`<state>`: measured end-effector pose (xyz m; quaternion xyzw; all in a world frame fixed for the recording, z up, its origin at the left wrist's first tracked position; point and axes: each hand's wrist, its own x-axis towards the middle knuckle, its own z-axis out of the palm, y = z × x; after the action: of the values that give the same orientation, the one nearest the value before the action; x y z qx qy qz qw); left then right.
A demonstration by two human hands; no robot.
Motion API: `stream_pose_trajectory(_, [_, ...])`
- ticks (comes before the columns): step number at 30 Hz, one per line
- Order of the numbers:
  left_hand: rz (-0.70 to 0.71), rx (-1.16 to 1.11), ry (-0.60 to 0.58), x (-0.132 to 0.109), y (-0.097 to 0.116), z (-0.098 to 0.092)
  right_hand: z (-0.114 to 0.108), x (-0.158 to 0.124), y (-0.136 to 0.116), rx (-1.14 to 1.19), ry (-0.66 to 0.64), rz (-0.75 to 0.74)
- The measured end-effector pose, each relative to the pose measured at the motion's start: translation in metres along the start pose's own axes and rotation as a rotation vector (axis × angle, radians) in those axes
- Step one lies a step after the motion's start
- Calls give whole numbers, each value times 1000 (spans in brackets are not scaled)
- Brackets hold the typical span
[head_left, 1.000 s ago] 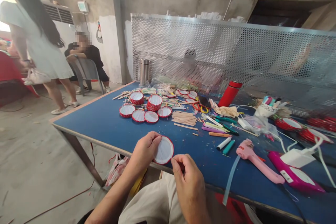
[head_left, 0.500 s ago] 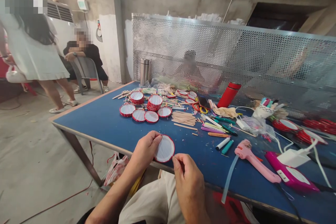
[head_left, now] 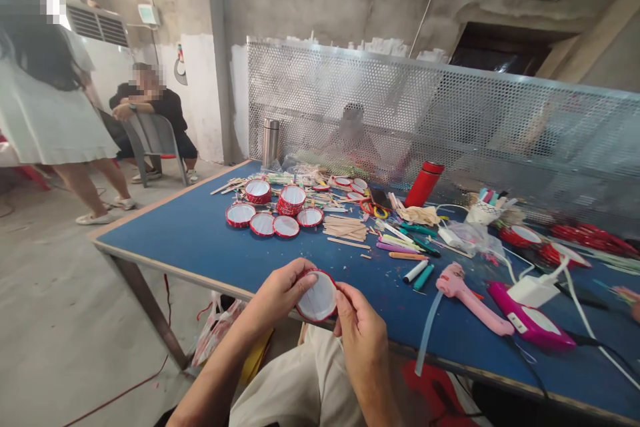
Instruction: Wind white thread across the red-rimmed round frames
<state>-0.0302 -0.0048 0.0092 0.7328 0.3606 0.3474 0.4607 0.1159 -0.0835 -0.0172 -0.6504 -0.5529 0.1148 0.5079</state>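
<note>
A small round white disc with a red rim (head_left: pixel 318 299) is held between my hands at the table's near edge. My left hand (head_left: pixel 290 287) grips its upper left side, with the thumb lying over the white face. At the right side of the rim, my right hand (head_left: pixel 361 327) is closed with thumb and fingers on the edge; its fingertips are partly hidden. Beyond my hands lie similar red-rimmed discs (head_left: pixel 286 226), some single and some stacked (head_left: pixel 292 199). Flat wooden sticks (head_left: pixel 346 227) lie in a bunch to their right.
Markers (head_left: pixel 416 271), a pink glue gun (head_left: pixel 473 300) and a magenta power strip (head_left: pixel 530 320) with cables lie on the blue table (head_left: pixel 165 233) at right. A red bottle (head_left: pixel 424 184) and a steel flask (head_left: pixel 271 143) stand near the perforated metal screen (head_left: pixel 310 93). Other people are at left.
My right hand has closed in on the disc's right side, its fingers now further around the rim. The disc has tilted slightly. The camera view has shifted, and a hand appears at the far right edge.
</note>
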Motion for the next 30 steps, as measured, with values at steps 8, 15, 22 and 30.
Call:
stream_pose_trajectory(8, [31, 50, 1, 0, 0, -2, 6, -2, -9, -38, -7, 11])
stream_pose_trajectory(15, [-22, 35, -90, 15, -7, -4, -44, 17, -24, -31, -118, 85])
stream_pose_trajectory(22, [-19, 2, -140, 40, -13, -7, -116, 121, -58, -506, 126, -1])
stream_pose_trajectory(30, [-89, -373, -66, 26, -24, -11, -101, 213, 26, -900, -201, 164])
